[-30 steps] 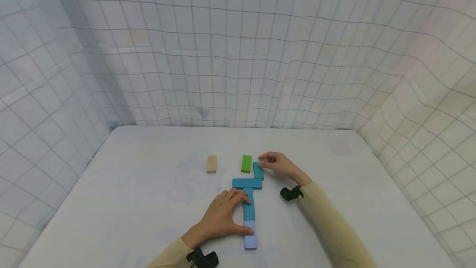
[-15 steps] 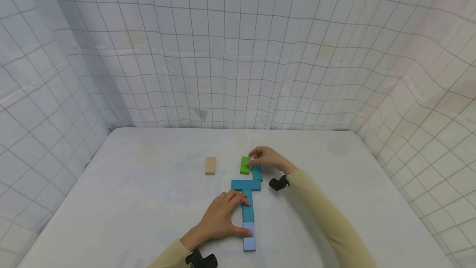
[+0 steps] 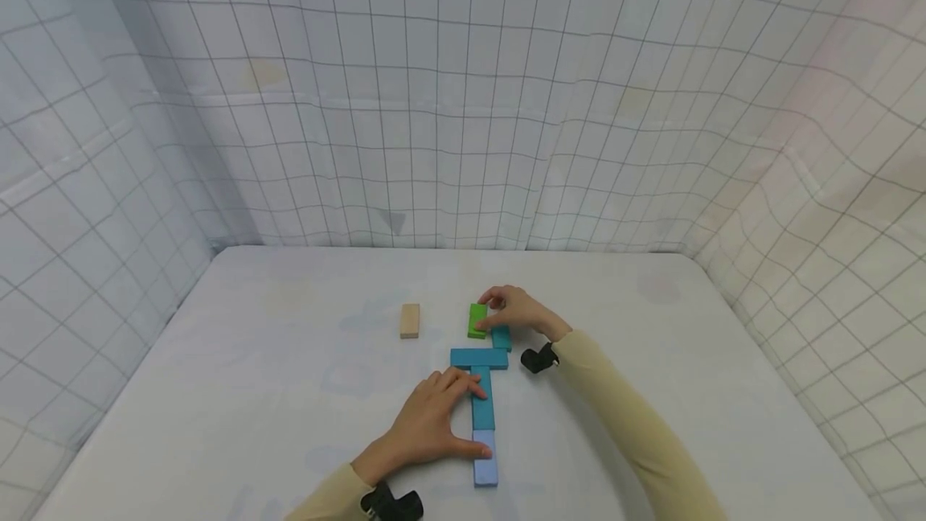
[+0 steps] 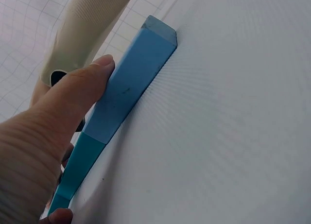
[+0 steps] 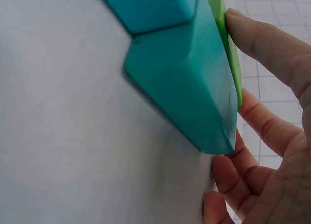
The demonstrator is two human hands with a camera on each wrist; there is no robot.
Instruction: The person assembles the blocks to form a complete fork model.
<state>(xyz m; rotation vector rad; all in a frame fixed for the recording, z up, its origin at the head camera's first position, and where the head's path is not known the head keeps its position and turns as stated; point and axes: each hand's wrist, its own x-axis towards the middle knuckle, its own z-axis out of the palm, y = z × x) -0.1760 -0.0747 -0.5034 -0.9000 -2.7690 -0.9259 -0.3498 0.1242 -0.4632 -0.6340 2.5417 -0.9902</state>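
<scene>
A light blue block (image 3: 485, 471) and a teal block (image 3: 483, 415) lie end to end on the white table. A blue-teal block (image 3: 479, 358) lies crosswise at their far end. My left hand (image 3: 427, 423) rests over the row, thumb on the light blue block, fingertips on the teal one, thumb and fingers spread. My right hand (image 3: 522, 310) pinches a green block (image 3: 477, 314) between thumb and index finger at its two ends. Beside it, a second teal block (image 5: 170, 63) touches the crosswise block's corner in the right wrist view; the right hand partly covers it in the head view.
A tan wooden block (image 3: 409, 320) lies alone to the left of the green one. The white table (image 3: 253, 360) ends at the back against a gridded white curtain (image 3: 463, 103), which also hangs along both sides. A black wrist camera (image 3: 539, 358) sits by the right sleeve.
My right hand has moved left from the second teal block to the green block, and its thumb and index finger have closed on it. The left hand has stayed put.
</scene>
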